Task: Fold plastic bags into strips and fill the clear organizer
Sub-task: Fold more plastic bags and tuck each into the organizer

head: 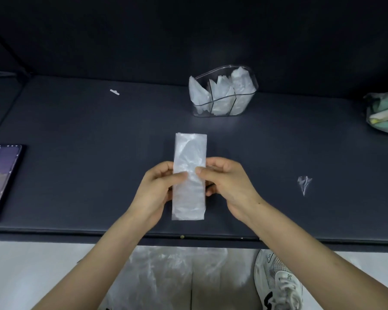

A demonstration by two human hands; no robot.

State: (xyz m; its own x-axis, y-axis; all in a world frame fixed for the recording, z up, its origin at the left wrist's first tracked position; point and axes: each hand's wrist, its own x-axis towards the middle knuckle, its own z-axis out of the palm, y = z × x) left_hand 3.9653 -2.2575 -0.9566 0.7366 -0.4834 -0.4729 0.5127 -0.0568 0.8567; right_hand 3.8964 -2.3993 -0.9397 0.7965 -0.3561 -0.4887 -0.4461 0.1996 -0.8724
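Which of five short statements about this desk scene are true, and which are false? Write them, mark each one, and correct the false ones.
1. The left hand and the right hand both pinch the folded strip. True.
2. The clear organizer is empty. False: folded bags stand in the clear organizer.
3. A phone lies at the left edge of the table. True.
4. The folded strip runs sideways, left to right. False: it runs lengthwise, away from the person.
5. A small plastic scrap lies on the table to the right of the right hand. True.
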